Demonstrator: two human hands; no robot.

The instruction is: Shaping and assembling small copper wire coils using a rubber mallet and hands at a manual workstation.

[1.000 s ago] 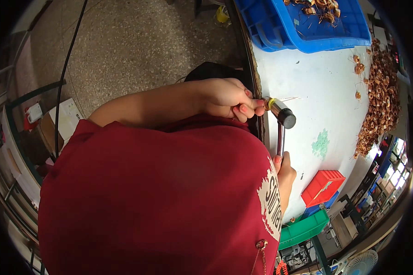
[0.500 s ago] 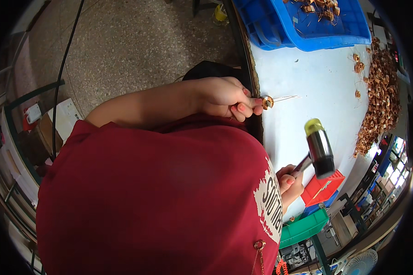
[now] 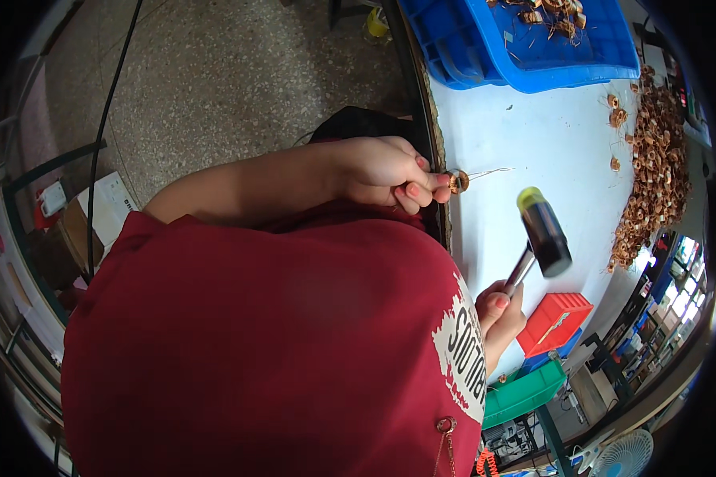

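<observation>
My left hand (image 3: pixel 386 171) pinches a small copper coil (image 3: pixel 457 181) with thin wire leads sticking out, held at the near edge of the white table (image 3: pixel 549 143). My right hand (image 3: pixel 497 314) grips the metal handle of a small hammer (image 3: pixel 542 234) with a black head and a yellow face. The hammer head hangs raised above the table, a short way to the right of the coil. My red-sleeved shoulder hides most of my right arm.
A large heap of copper coils (image 3: pixel 652 175) lies along the table's right side. A blue tray (image 3: pixel 533 40) with several coils stands at the far end. A red bin (image 3: pixel 555 322) and a green bin (image 3: pixel 525 393) sit near my right hand. Speckled floor lies to the left.
A second ago the hammer head rested against the coil at my left hand. It swung away to the right, and now it is moving back toward the coil. My left hand has stayed put.
</observation>
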